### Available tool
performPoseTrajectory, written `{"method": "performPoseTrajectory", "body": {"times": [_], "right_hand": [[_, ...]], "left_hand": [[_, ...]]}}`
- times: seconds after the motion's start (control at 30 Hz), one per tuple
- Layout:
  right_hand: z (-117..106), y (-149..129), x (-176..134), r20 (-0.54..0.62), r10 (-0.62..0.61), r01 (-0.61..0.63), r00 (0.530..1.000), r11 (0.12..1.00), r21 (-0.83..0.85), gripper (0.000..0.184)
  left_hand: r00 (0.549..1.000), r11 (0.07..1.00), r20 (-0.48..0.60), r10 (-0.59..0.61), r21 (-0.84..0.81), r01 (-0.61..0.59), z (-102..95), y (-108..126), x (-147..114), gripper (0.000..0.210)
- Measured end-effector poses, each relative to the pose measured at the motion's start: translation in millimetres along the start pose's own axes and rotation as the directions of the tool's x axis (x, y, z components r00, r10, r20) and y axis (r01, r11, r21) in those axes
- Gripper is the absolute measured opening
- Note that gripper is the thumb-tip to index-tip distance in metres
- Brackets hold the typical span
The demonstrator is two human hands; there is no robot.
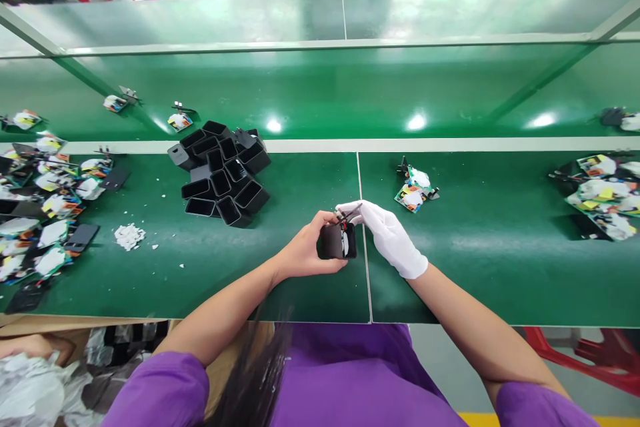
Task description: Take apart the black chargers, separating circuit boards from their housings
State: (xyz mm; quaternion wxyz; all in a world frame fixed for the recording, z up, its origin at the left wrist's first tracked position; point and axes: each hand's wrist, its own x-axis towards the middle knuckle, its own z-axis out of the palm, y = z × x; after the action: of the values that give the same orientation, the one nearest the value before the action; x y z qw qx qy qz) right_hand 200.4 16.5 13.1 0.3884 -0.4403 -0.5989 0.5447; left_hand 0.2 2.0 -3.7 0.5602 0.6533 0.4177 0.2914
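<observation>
Your left hand (304,250) holds the black case (331,242) above the worktop (320,300); I can't tell if your gloved right hand (390,237) pinches its far end. It seems light and hard; hold its sides.

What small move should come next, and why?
Probably steady the black casing with the left hand while the gloved right hand eases the circuit board inward: the board shows at the casing's opening, and the right hand is close beside it.
</observation>
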Motion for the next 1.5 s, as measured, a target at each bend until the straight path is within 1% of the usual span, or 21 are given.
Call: {"method": "performPoseTrajectory", "body": {"times": [0.03, 0.1, 0.17, 0.23, 0.27, 0.33, 0.4, 0.43, 0.5, 0.6, 0.67, 0.73, 0.8, 0.87, 0.93, 1.0, 1.13, 1.27, 1.37, 1.43, 1.5], "right_hand": [[-0.3, 0.8, 0.2, -0.001, 0.007, -0.007, 1.000, 1.000, 0.020, 0.055], [-0.4, 3.2, 0.1, -0.037, 0.005, -0.003, 0.999, 0.998, 0.062, 0.055], [0.7, 5.2, -0.9, -0.066, -0.032, 0.037, 0.997, 0.997, 0.072, 0.057], [3.0, 5.6, -2.8, -0.055, -0.120, 0.119, 0.991, 0.993, -0.010, 0.057], [4.8, 5.2, -3.9, -0.031, -0.174, 0.170, 0.984, 0.981, -0.090, 0.058], [9.5, 4.1, -6.0, 0.046, -0.257, 0.260, 0.965, 0.929, -0.262, 0.060], [15.7, 4.0, -7.8, 0.094, -0.290, 0.304, 0.952, 0.879, -0.366, 0.066], [19.0, 4.5, -8.5, 0.088, -0.292, 0.303, 0.952, 0.870, -0.389, 0.066], [24.8, 6.3, -9.1, 0.041, -0.262, 0.255, 0.964, 0.874, -0.413, 0.060], [28.1, 7.5, -7.3, -0.030, -0.124, 0.099, 0.992, 0.897, -0.431, 0.053], [25.9, 6.5, -4.6, -0.045, 0.002, -0.019, 0.999, 0.920, -0.393, 0.054], [21.4, 4.9, -1.9, -0.044, 0.098, -0.107, 0.994, 0.951, -0.289, 0.055], [16.7, 3.7, -0.2, -0.019, 0.139, -0.140, 0.990, 0.978, -0.156, 0.053], [13.2, 3.1, 0.1, -0.001, 0.146, -0.146, 0.989, 0.988, -0.053, 0.055], [11.6, 2.1, -0.5, 0.020, 0.156, -0.156, 0.988, 0.988, 0.001, 0.062], [11.5, 0.4, -0.9, 0.035, 0.169, -0.170, 0.985, 0.985, 0.033, 0.065], [12.8, -4.1, -0.9, 0.032, 0.217, -0.219, 0.976, 0.972, 0.080, 0.060], [13.5, -6.9, -1.6, 0.013, 0.241, -0.241, 0.971, 0.968, 0.073, 0.055], [13.0, -7.1, -3.8, 0.022, 0.219, -0.220, 0.975, 0.972, 0.081, 0.055], [11.9, -6.0, -5.8, 0.039, 0.186, -0.188, 0.982, 0.978, 0.084, 0.055], [10.0, -4.0, -7.8, 0.047, 0.134, -0.136, 0.990, 0.989, 0.054, 0.054]], "left_hand": [[1.000, 0.999, -0.009, -0.011, -0.046, 0.010, -0.3, -0.9, 1.1, 0.057], [0.999, 0.974, -0.016, -0.038, -0.223, 0.034, -1.5, -3.0, 4.3, 0.059], [0.997, 0.898, 0.015, -0.077, -0.433, 0.075, -3.1, -4.4, 8.0, 0.059], [0.990, 0.816, 0.075, -0.118, -0.561, 0.139, -3.7, -4.5, 10.8, 0.066], [0.986, 0.796, 0.097, -0.136, -0.582, 0.167, -3.3, -4.1, 11.6, 0.070], [0.980, 0.788, 0.097, -0.172, -0.584, 0.196, -1.0, -2.9, 11.9, 0.074], [0.974, 0.792, 0.074, -0.213, -0.571, 0.216, 2.0, -2.0, 10.9, 0.075], [0.968, 0.788, 0.076, -0.240, -0.567, 0.240, 3.1, -1.7, 10.2, 0.076], [0.943, 0.765, 0.147, -0.298, -0.554, 0.328, 3.4, -1.4, 8.9, 0.082], [0.876, 0.706, 0.329, -0.353, -0.520, 0.481, -1.0, -1.0, 7.8, 0.092], [0.830, 0.662, 0.438, -0.346, -0.512, 0.547, -4.8, -0.1, 7.7, 0.097], [0.790, 0.617, 0.522, -0.322, -0.517, 0.593, -7.6, 1.4, 7.8, 0.098], [0.766, 0.557, 0.563, -0.311, -0.544, 0.627, -8.7, 3.3, 8.0, 0.094], [0.759, 0.480, 0.567, -0.319, -0.594, 0.645, -8.8, 5.2, 8.2, 0.091], [0.760, 0.417, 0.565, -0.322, -0.636, 0.649, -8.7, 6.7, 8.3, 0.092], [0.759, 0.383, 0.572, -0.311, -0.656, 0.651, -9.0, 7.8, 8.6, 0.094], [0.751, 0.357, 0.587, -0.302, -0.661, 0.660, -9.5, 9.2, 9.5, 0.096], [0.751, 0.360, 0.588, -0.301, -0.659, 0.660, -9.0, 10.3, 9.8, 0.097], [0.761, 0.396, 0.586, -0.277, -0.652, 0.646, -8.5, 9.7, 8.4, 0.099], [0.770, 0.440, 0.587, -0.251, -0.639, 0.631, -8.2, 8.4, 6.7, 0.100], [0.780, 0.492, 0.588, -0.216, -0.624, 0.607, -7.8, 6.5, 4.8, 0.099]]}}
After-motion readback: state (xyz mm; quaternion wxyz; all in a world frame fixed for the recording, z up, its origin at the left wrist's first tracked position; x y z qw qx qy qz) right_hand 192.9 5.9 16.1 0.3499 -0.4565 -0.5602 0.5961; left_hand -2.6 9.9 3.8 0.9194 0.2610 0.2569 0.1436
